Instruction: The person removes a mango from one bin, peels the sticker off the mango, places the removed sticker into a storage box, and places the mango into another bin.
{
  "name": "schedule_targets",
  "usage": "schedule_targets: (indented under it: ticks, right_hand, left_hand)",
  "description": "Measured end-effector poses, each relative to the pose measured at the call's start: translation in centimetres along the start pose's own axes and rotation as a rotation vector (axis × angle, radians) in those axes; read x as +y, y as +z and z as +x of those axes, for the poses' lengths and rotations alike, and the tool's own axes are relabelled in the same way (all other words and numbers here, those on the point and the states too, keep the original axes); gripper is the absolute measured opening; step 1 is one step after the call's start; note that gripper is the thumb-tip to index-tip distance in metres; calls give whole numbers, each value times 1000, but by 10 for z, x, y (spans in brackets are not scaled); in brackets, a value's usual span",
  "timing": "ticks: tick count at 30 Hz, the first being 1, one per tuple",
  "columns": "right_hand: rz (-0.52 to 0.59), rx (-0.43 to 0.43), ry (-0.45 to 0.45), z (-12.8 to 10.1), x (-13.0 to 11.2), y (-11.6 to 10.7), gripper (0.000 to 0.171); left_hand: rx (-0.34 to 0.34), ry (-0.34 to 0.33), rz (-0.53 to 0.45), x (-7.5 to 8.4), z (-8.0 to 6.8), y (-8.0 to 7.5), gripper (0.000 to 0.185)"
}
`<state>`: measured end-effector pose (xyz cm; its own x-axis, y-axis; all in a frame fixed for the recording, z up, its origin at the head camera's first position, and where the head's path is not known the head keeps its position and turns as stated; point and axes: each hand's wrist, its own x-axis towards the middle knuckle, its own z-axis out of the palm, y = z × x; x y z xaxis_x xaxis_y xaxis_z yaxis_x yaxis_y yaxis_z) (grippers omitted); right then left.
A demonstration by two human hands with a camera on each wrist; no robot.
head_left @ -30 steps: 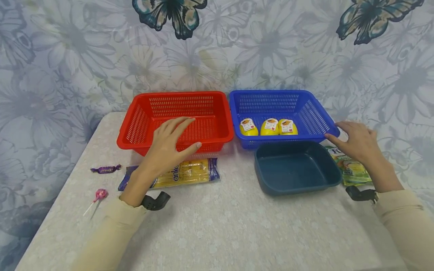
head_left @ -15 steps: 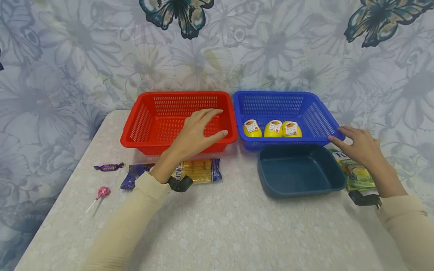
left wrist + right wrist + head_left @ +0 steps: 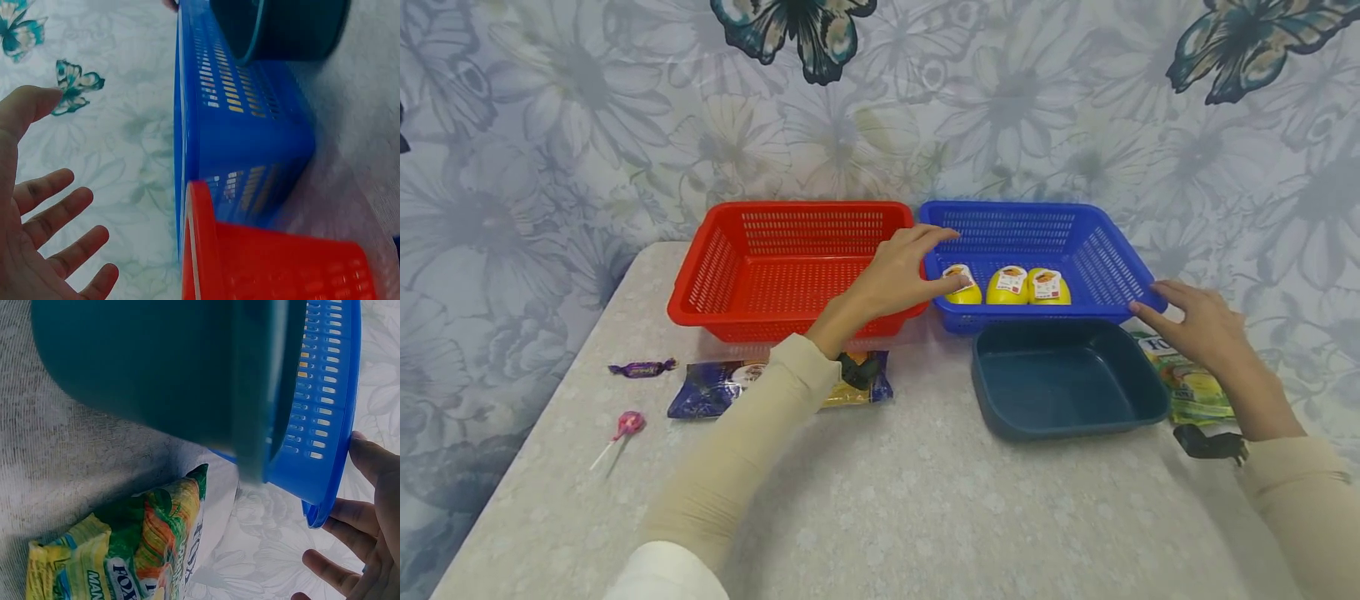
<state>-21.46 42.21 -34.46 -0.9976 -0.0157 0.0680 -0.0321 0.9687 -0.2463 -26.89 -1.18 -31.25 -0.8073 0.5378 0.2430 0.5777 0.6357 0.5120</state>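
My left hand (image 3: 898,271) hovers over the red basket's (image 3: 722,317) right side, its fingertips over the left end of the blue basket (image 3: 1101,310). Its fingers and thumb are spread apart with nothing between them, as the left wrist view also shows. Three yellow egg-shaped packs with white labels, such as the middle pack (image 3: 1006,292), sit along the blue basket's front. My right hand (image 3: 1210,329) holds the blue basket's front right corner. In the right wrist view the thumb (image 3: 369,453) rests on the rim, and a finger (image 3: 353,515) reaches behind the corner.
A dark teal tub (image 3: 1067,392) stands before the blue basket. A green candy bag (image 3: 1198,387) lies to its right, partly under my right arm. Spaghetti in a blue pack (image 3: 711,392) lies before the red basket. Further left are a purple wrapped candy (image 3: 642,369) and a pink lollipop (image 3: 628,423).
My left hand has moved right, from above the red basket's front to the blue basket's left end. The right hand stays at the blue basket's corner. The view has shifted slightly.
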Motion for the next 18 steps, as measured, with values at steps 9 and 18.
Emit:
schedule_targets:
  ticks: [9, 18]
  right_hand:
    - [34, -1, -13, -1, -1, 2, 79]
    - [90, 52, -24, -1, -5, 4, 76]
  left_hand:
    - [-87, 15, 66, 17, 31, 18, 74]
    - [-122, 22, 60, 26, 49, 35, 73]
